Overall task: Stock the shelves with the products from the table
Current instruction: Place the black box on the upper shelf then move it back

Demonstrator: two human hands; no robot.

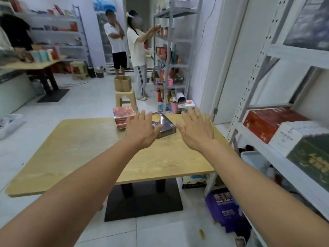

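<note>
Both forearms reach forward from the bottom edge, over the floor and the near side of the table (80, 148). A purple carton (222, 207) stands on the floor at right, below the white metal shelf unit (263, 147).

On that unit's middle shelf, near to far: a dark green box with gold print (313, 163), a white box (299, 134), and a row of red boxes (267, 122).

Left hand (142, 130): palm down, fingers straight and slightly spread, over the left part of a dark box (165, 127); contact cannot be told. Right hand (195, 131): palm down, fingers spread, just right of the same box, holding nothing.

The dark box lies flat near the table's far edge. A stack of red-orange boxes (122, 116) sits just left of it at the far edge, partly hidden by the left hand.

Beyond the table, an open cardboard box (122, 83) stands on a beige plastic stool (124, 98). Farther back, one person (138, 50) reaches into a grey shelf rack (169, 50) and another person (114, 41) stands beside them.
</note>
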